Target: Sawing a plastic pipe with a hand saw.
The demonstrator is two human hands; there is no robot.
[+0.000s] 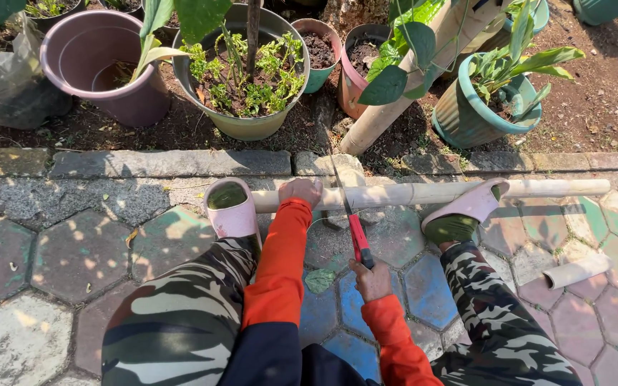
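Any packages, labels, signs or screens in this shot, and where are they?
No labels, signs or screens show.
Crumpled dark plastic bag: the only packaging, far left on the soil beside the round mauve plastic pot, grey-black and shiny.

Two hands show: the left hand [300, 191] and the right hand [370, 280]. There is one saw [352, 221], one long bamboo pole [430, 192] under the left hand's grip, one short cut piece [576, 272] far right of the grips, and two pink sandals [232, 209]. Beyond the grips stand six plant pots [101, 68] and one leaning pole [423, 75].
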